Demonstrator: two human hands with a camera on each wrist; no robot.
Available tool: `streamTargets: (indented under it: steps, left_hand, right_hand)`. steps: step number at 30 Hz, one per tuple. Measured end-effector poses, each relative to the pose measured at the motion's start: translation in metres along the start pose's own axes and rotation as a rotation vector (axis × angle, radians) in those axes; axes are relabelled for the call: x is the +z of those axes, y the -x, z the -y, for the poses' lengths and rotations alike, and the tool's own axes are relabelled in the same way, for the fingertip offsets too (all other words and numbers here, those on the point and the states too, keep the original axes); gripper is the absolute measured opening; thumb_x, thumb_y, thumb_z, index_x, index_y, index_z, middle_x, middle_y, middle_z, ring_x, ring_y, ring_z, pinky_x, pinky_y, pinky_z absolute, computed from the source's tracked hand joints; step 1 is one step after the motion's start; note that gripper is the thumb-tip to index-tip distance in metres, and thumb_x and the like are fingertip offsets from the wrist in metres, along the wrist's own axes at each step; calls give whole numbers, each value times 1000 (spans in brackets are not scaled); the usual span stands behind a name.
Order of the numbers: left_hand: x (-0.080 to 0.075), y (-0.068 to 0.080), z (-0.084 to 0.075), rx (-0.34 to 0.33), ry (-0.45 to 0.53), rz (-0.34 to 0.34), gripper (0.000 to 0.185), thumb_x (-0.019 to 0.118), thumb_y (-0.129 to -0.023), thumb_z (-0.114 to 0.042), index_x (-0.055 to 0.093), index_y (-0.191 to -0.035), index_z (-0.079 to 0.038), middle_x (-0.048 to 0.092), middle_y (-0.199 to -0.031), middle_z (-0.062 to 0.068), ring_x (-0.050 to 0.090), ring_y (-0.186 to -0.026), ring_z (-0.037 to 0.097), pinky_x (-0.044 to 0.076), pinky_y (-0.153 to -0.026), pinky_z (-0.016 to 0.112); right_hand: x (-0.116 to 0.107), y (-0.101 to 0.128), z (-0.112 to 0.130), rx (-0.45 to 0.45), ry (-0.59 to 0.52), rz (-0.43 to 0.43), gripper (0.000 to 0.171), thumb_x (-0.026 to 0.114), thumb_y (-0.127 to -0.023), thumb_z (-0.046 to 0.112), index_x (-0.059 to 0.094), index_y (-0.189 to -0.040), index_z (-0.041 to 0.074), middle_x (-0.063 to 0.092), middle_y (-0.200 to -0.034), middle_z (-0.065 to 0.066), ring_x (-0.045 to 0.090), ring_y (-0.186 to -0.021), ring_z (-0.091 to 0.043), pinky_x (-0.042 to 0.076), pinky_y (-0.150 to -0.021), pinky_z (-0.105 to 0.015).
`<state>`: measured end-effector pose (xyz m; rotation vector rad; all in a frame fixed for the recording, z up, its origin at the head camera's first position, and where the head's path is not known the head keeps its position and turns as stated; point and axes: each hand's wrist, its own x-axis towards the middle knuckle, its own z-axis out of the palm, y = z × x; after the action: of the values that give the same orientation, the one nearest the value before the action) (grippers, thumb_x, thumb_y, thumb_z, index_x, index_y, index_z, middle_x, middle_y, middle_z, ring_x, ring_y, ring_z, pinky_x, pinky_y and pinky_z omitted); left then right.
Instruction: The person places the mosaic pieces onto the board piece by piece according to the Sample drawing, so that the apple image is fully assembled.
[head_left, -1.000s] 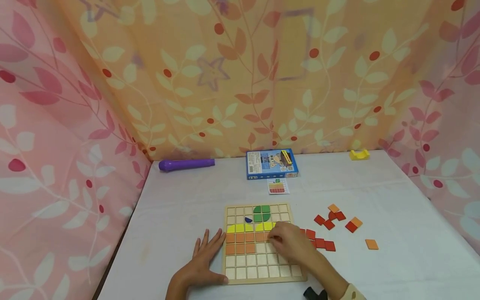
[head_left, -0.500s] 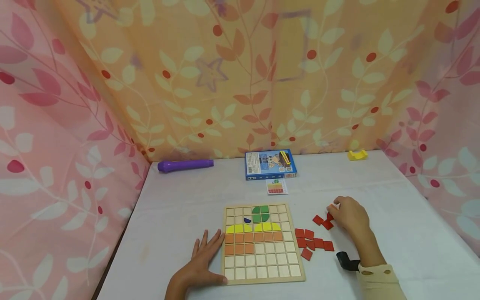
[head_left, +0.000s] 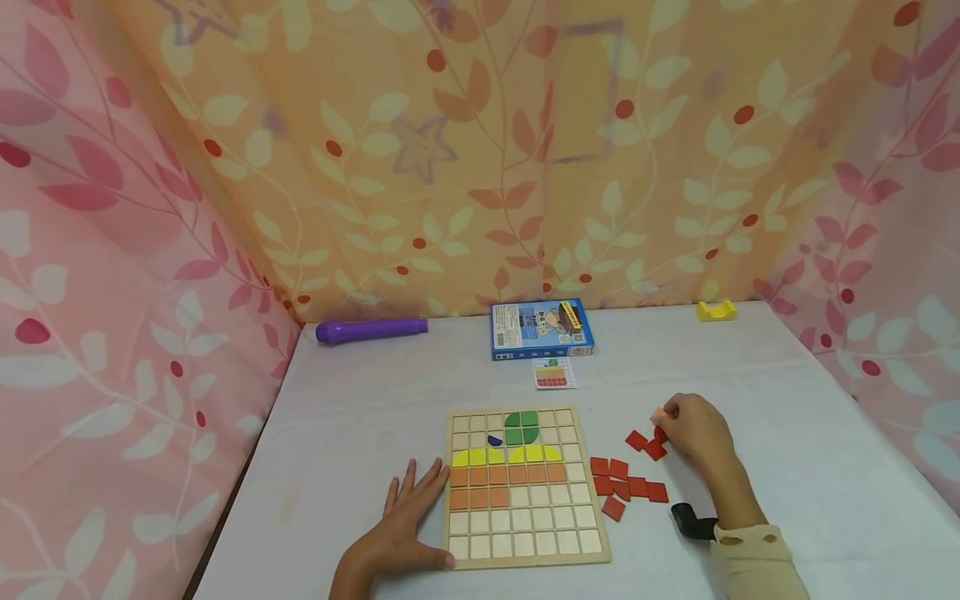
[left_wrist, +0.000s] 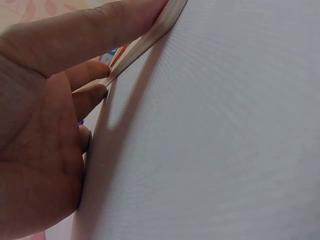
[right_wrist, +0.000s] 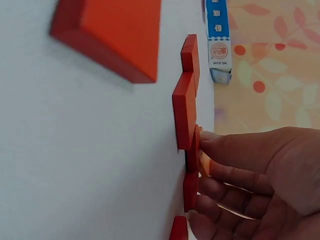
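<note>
A wooden grid board (head_left: 543, 521) lies on the white table, with green, yellow and orange tiles in its upper rows. My left hand (head_left: 408, 521) lies flat beside its left edge, fingers straight, the thumb against the board's edge (left_wrist: 150, 37). My right hand (head_left: 675, 421) is to the right of the board among loose red tiles (head_left: 626, 483). Its thumb and fingers pinch a small orange tile (right_wrist: 204, 164). More red tiles (right_wrist: 185, 107) lie on the table beside these fingers.
A blue box (head_left: 542, 328) and a small picture card (head_left: 555, 372) lie behind the board. A purple torch (head_left: 371, 330) is at the back left and a yellow block (head_left: 716, 310) at the back right. Patterned curtains close in three sides.
My right hand left the board's orange row and moved right to the loose tiles, where its fingers closed on an orange tile. The left hand stayed put.
</note>
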<state>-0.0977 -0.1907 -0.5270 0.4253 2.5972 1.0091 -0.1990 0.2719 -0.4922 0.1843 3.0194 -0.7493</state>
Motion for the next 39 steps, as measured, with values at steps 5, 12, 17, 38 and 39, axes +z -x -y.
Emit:
streamTargets:
  steps: [5,12,17,38,39]
  left_hand:
    - [0,-1,1,10,1,4,126,89,-60,-57,25,-161,-18,15,-167,3,-14,-151,36,-13,-114,61]
    - [0,-2,1,8,-1,4,125,89,-61,-55,25,-161,-18,15,-167,3,-13,-151,36,-12,-114,61]
    - [0,0,-1,-5,0,2,126,90,-60,-55,26,-161,-17,16,-166,4,-13,-151,37,-13,-114,62]
    - [1,0,1,8,12,-7,125,91,-60,-53,26,-161,-18,16,-166,3,-13,-151,36,-12,-114,62]
    - [2,0,2,9,11,-7,125,91,-60,-53,26,-161,-18,16,-166,3,-13,-151,35,-12,-114,62]
  right_hand:
    - [1,1,1,4,-55,-13,22,70,-90,11,62,-100,-7,62,-81,-13,54,-75,-29,51,-68,-45]
    - [-1,4,-2,-4,-140,-55,16,64,-93,7,68,-104,-4,66,-95,-20,56,-84,-33,53,-71,-46]
    - [0,6,-3,-3,-189,-68,16,66,-94,8,70,-105,-3,67,-102,-23,56,-89,-34,54,-74,-47]
    - [21,23,43,-90,-300,55,8,73,-89,14,74,-95,8,69,-87,-2,60,-79,-21,53,-66,-30]
    - [23,25,47,-94,-306,64,7,74,-89,14,74,-95,9,68,-87,-2,60,-79,-20,54,-66,-29]
